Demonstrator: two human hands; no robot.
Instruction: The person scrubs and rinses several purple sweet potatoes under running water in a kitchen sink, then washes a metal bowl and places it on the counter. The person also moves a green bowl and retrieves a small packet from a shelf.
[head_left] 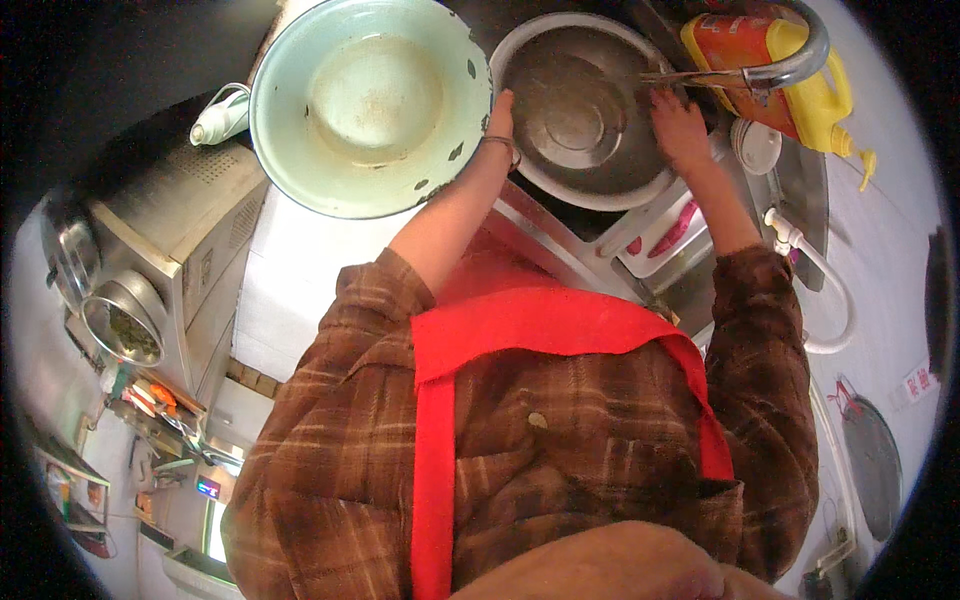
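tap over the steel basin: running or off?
Running: a thin stream falls from the curved tap into the steel basin, beside the right hand.

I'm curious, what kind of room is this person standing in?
Most likely a home kitchen, at the sink: a curved tap over a steel basin, a yellow bottle beside it, and a pale enamel bowl on the counter.

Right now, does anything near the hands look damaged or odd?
Yes. The pale green enamel basin, on the counter left of the steel bowl, has dark chipped spots along its rim and brownish stains in its bottom. The left hand grips the steel bowl's edge, and the right hand rests on its other side.
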